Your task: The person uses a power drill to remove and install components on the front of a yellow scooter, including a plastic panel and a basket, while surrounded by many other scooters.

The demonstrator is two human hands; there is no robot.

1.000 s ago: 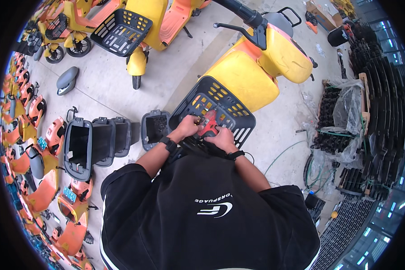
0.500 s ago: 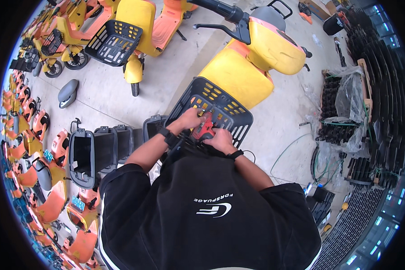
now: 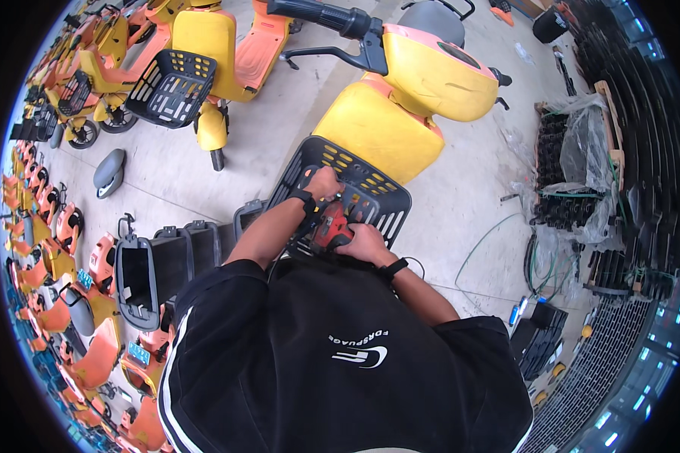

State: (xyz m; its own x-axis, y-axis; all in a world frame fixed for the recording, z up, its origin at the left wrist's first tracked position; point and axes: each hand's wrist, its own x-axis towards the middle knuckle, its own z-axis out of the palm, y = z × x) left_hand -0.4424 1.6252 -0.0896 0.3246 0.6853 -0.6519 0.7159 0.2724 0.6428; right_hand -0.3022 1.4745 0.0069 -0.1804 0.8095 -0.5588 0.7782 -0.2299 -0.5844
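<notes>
A black slotted basket (image 3: 385,204) is on the front of a yellow scooter (image 3: 378,124), just ahead of me. Inside it my right hand (image 3: 363,241) grips the handle of a red power drill (image 3: 329,226), which lies angled across the basket. Farther forward in the basket, above the drill, is my left hand (image 3: 323,183), its fingers curled down at some small piece near the drill's front end. What those fingers hold is hidden.
Grey open bins (image 3: 151,275) stand at my left beside rows of orange scooters (image 3: 91,351). Another yellow scooter (image 3: 204,68) with a basket is ahead left. A grey seat (image 3: 109,170) lies on the floor. Wrapped pallets of black parts (image 3: 574,151) and green straps line the right.
My left hand has moved forward, farther into the basket. The red drill and my right hand sit slightly lower. The surrounding scene has shifted in view with my head.
</notes>
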